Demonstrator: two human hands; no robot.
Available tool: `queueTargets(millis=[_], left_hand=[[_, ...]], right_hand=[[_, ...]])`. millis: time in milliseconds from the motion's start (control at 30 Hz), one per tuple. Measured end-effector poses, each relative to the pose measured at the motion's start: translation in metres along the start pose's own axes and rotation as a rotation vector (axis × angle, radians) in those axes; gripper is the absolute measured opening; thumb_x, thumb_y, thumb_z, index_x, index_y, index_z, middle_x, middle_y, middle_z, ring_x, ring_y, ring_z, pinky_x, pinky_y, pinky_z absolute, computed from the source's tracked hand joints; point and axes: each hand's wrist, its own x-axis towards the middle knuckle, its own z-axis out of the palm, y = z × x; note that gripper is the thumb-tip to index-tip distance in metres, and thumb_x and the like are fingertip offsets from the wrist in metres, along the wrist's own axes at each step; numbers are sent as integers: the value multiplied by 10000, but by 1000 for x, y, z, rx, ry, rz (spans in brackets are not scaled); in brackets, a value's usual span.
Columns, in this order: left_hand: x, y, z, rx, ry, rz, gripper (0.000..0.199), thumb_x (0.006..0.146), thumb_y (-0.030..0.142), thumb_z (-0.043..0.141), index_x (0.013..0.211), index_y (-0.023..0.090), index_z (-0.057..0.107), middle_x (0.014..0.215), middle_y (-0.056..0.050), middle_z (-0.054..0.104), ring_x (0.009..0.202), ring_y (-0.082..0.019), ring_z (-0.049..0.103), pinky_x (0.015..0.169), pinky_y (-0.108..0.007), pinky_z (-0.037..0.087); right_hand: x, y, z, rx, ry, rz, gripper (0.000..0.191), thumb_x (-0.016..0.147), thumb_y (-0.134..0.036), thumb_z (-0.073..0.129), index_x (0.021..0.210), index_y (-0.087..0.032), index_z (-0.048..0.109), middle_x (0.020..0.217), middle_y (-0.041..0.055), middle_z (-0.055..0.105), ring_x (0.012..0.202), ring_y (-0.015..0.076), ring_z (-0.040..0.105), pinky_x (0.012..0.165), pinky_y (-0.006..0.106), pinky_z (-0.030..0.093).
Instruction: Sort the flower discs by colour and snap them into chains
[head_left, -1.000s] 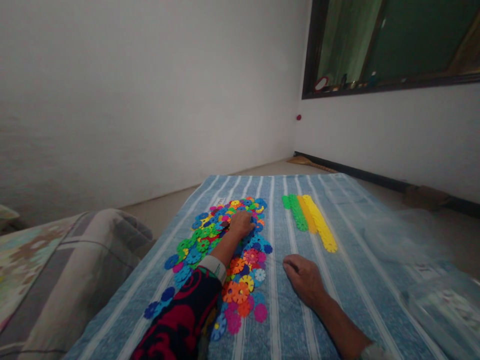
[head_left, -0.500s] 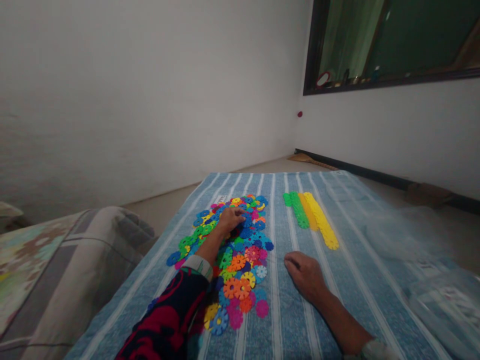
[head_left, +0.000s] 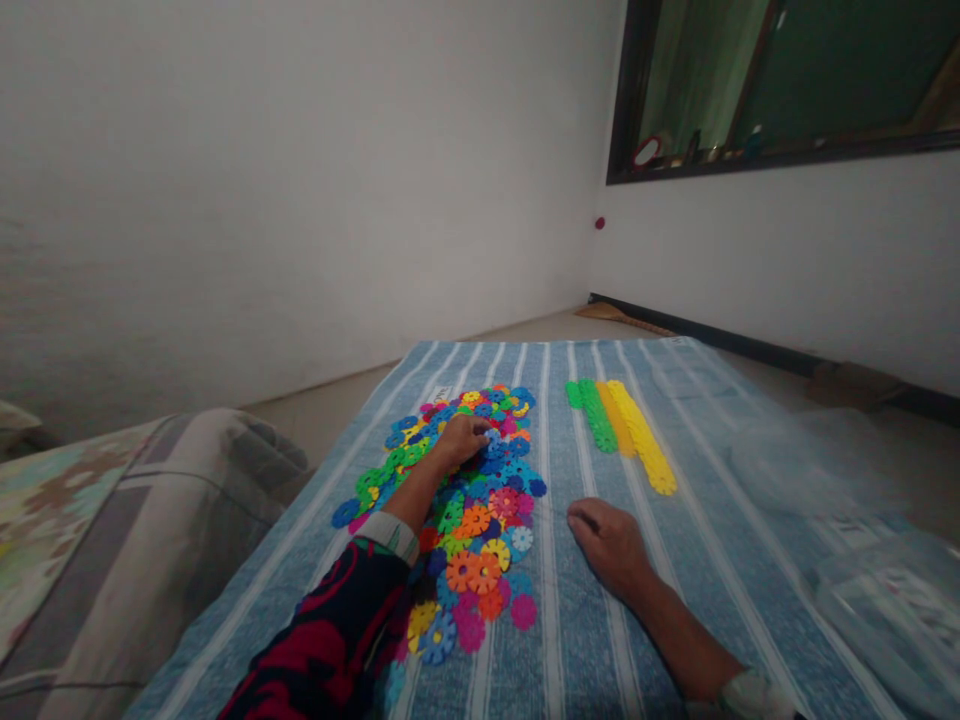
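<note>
- Reaching forward with the left hand [head_left: 463, 440] toward twelve o'clock, over the far half of a pile of discs [head_left: 476, 520] in mixed colours.
- Bending the left fingers down at some blue discs [head_left: 495, 450], thumb side facing three o'clock; cannot tell whether pinching one or merely touching.
- Resting the right hand [head_left: 609, 540] on the striped cloth [head_left: 555, 620], at about four o'clock from the left and well apart from it, fingers curled in and thumb against them; cannot tell about anything inside the curl.
- Keeping a bare strip of cloth between the right hand and the pile, at nine to ten o'clock from that hand.
- Seeing the discs flat, overlapping and notched, spread from the far end toward six o'clock, with orange discs [head_left: 472, 572] and pink ones at the near end.
- Facing, at twelve to one o'clock from the right hand, overlapping rows side by side: a green row [head_left: 598, 420], an orange row [head_left: 619, 430] and a longer yellow row [head_left: 645, 445].
- Having a clear plastic box [head_left: 892, 620] at three to four o'clock from the right hand, near the table's edge.
- Wearing a dark sleeve [head_left: 330, 620] with red patterning on the left arm.
- Passing a grey blanket [head_left: 180, 560] at nine o'clock, beside the table.
</note>
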Motion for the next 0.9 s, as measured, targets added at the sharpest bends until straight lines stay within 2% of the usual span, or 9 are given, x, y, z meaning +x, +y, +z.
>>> queueTargets(millis=[100,333,433,533,667,733,900], left_hand=[[-2,5,0,76,8,8,165,680,159,554,730,185,709,701,4,672,730,-158,581,704,-243,430],[-8,10,0,163,-9,30,147,729,258,603,779,189,723,795,-23,699,800,-189,614,728,-254,434],[-8,15,-2,212,-55,33,226,737,320,638,897,195,737,892,-45,723,870,-219,641,746,-263,453],[-8,24,-3,253,-106,-15,396,713,411,686,1054,212,715,996,-66,729,942,-251,652,765,-278,471],[-7,37,-5,347,-189,-78,456,680,408,714,1099,226,703,1105,-92,712,1032,-289,640,805,-304,484],[-5,41,-7,373,-215,-80,401,675,358,710,1051,219,721,1090,-98,717,1026,-297,642,805,-315,486],[-1,42,-6,386,-254,-52,280,649,312,705,901,198,743,912,-71,734,896,-254,658,717,-276,475]], right_hand=[[0,0,0,1,1,-3,241,849,-193,460,771,-212,687,765,32,712,722,169,662,679,257,471],[0,1,0,1,-9,6,244,856,-195,461,774,-213,691,797,38,719,739,172,667,692,259,472],[0,1,0,-4,-6,7,246,857,-202,458,778,-211,691,790,38,716,741,176,669,691,262,469],[0,1,0,-3,1,3,248,858,-207,456,785,-213,693,784,38,716,740,176,669,695,260,471],[0,2,-1,-3,-5,3,232,857,-202,469,791,-215,692,803,37,722,756,175,670,705,257,472],[0,2,-1,2,-16,9,223,856,-198,476,795,-212,690,810,36,723,763,174,671,709,257,470],[0,0,-2,6,-17,20,226,856,-193,476,796,-204,694,800,36,721,749,172,671,706,256,467]])
